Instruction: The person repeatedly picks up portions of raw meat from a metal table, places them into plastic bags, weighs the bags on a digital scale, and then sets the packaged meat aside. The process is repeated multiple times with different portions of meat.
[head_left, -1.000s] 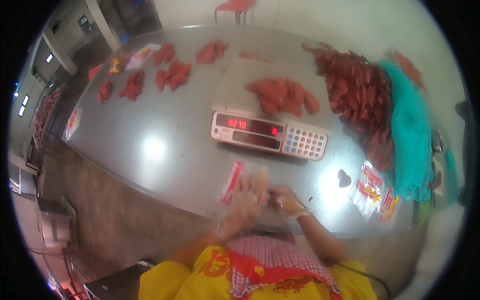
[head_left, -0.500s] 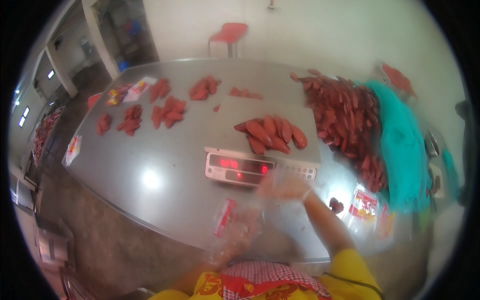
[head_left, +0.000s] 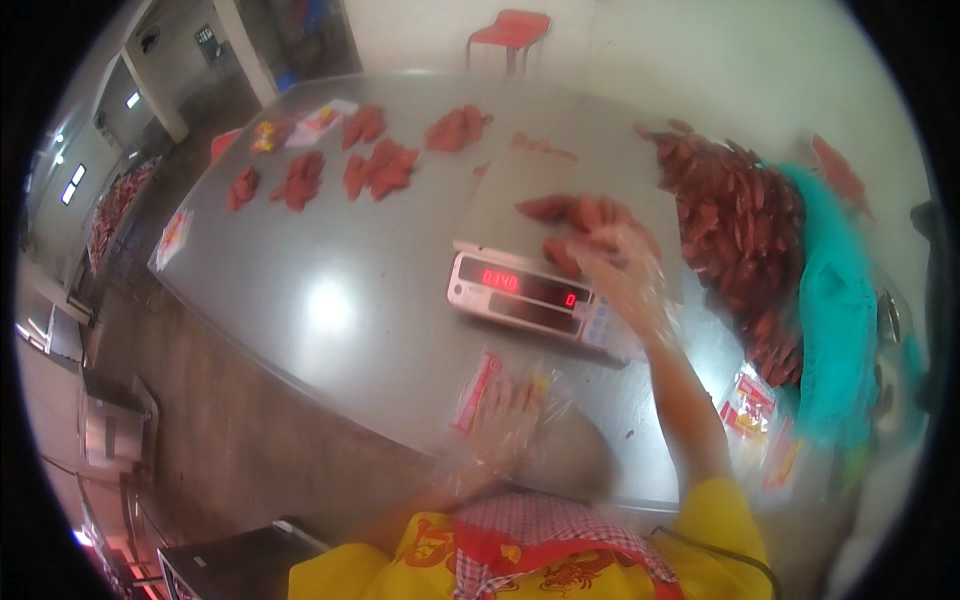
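Observation:
My right hand (head_left: 630, 270), covered in clear plastic and blurred, reaches over the platform of a white digital scale (head_left: 520, 318). Its fingers close on a heap of short red sausages (head_left: 580, 215) there, and part of the heap is hidden behind them. Red digits glow on the scale's display. My left hand (head_left: 500, 425), also in clear plastic, is low by the table's near edge, in front of the scale. It holds a clear plastic bag (head_left: 478, 392) with red and yellow print; its fingers show partly through the film.
A big pile of sausages (head_left: 735, 230) lies to the right, beside turquoise netting (head_left: 838, 330). Small sausage groups (head_left: 385, 168) sit along the far left of the metal table (head_left: 390, 290). Printed bags (head_left: 750, 405) lie at the near right. A red stool (head_left: 510, 30) stands beyond the table.
My right hand has moved from the scale's front panel up onto the sausages on the platform. The display reading has changed. My left hand stays low with the bag; the view has shifted.

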